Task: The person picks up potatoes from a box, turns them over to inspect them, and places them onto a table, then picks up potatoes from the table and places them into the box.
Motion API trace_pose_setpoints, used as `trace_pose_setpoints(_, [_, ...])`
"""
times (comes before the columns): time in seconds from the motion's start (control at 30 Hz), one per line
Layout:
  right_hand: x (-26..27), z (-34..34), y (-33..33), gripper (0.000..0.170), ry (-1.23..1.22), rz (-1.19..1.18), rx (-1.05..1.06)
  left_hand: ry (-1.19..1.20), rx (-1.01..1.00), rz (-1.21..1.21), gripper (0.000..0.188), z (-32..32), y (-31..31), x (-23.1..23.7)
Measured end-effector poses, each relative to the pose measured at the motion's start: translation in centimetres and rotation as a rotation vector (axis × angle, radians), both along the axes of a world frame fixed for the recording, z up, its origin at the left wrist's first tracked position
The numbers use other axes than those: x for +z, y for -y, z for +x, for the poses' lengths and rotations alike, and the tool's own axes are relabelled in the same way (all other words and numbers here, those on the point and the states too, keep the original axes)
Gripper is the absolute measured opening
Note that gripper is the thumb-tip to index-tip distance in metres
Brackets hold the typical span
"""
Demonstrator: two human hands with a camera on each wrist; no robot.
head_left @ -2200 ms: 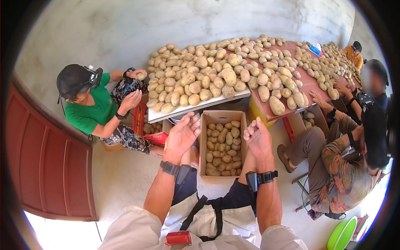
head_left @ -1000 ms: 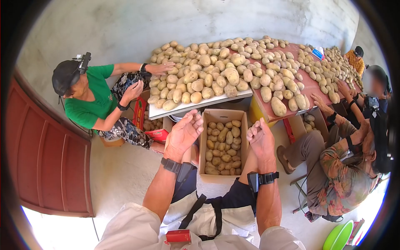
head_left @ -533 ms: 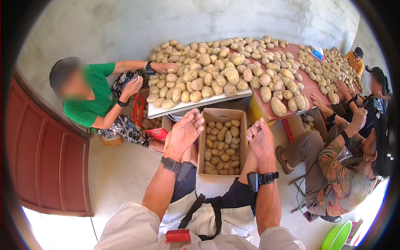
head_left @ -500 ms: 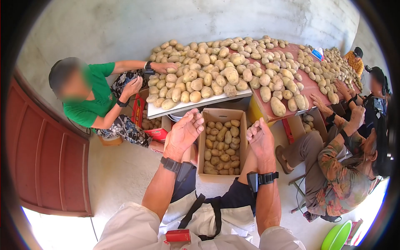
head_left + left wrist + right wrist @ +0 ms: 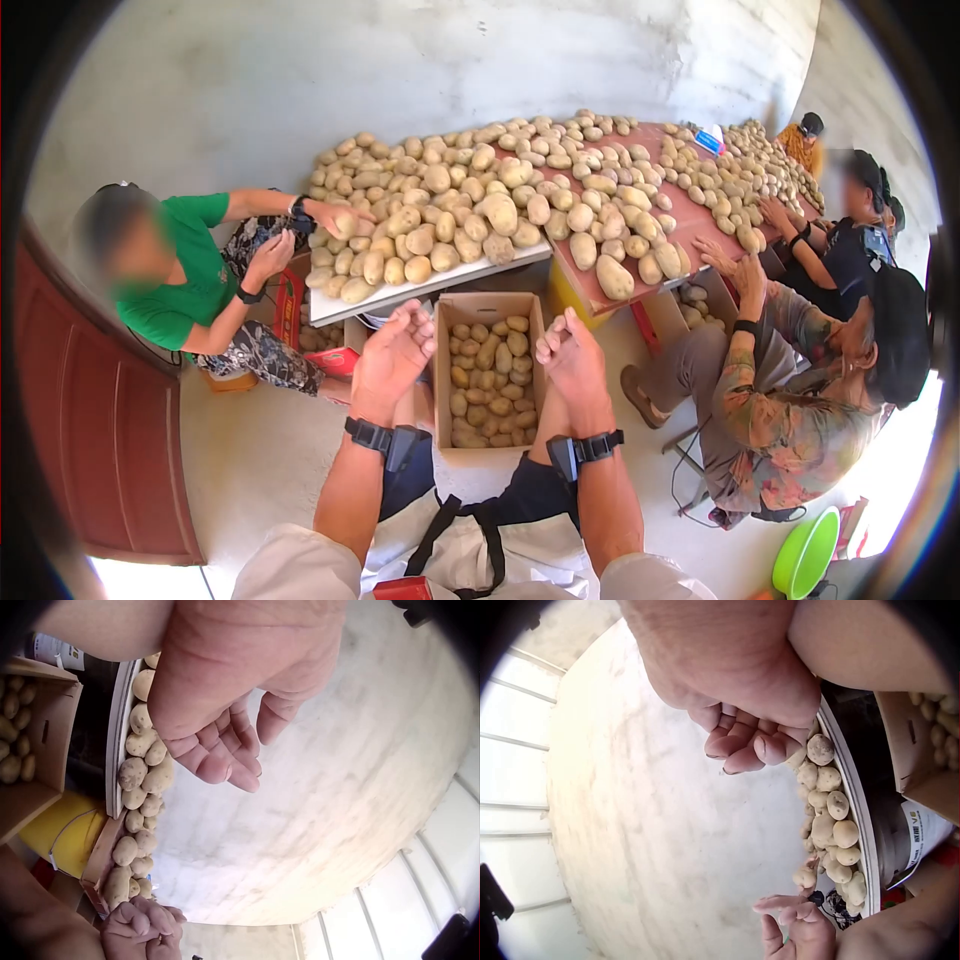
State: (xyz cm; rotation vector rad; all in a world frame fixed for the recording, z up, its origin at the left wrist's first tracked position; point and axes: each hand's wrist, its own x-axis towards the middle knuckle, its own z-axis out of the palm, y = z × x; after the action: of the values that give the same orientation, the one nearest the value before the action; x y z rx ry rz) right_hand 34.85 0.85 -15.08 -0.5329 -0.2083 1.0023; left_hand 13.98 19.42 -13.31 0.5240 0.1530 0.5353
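Observation:
Both hands are held up, palms facing inward, with loosely bent fingers and nothing in them. The left hand [image 5: 393, 362] is at the left of an open cardboard box [image 5: 490, 302] filled with potatoes [image 5: 488, 382]; the right hand [image 5: 577, 368] is at its right. More potatoes [image 5: 420, 240] lie heaped on a white board [image 5: 395, 298] beyond the hands. In the left wrist view the left hand [image 5: 247, 667] has its fingers bent, the thumb apart. The right wrist view shows the right hand [image 5: 735, 675] with fingers curled inward over an empty palm.
A person in green [image 5: 200, 260] sits at the left, touching a potato. Several people sit at the right by a red table [image 5: 705, 225] with potatoes. A green basin [image 5: 806, 552] stands at the lower right, a red door [image 5: 100, 430] at the left.
The head view has shifted, so the scene sits further left and slightly lower. Both hands keep their pose. The person in the patterned shirt has brought a raised hand towards the red table.

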Motion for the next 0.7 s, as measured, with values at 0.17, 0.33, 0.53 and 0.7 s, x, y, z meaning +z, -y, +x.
trace_pose_setpoints(0.17, [1.01, -0.26, 0.95, 0.033, 0.015, -0.085, -0.03, -0.008, 0.013, -0.014, 0.021, 0.47, 0.63, 0.41])
trace_pose_setpoints(0.33, [1.17, -0.12, 1.17, 0.033, 0.015, -0.091, -0.024, 0.0, 0.005, -0.012, 0.022, 0.45, 0.63, 0.4])
trace_pose_setpoints(0.53, [0.84, -0.18, 1.12, 0.033, 0.028, -0.112, -0.037, 0.008, -0.016, -0.021, 0.024, 0.75, 0.83, 0.34])
trace_pose_setpoints(0.7, [0.92, -0.21, 0.78, 0.034, 0.03, -0.128, -0.009, 0.009, 0.006, -0.033, 0.023, 0.65, 0.65, 0.12])
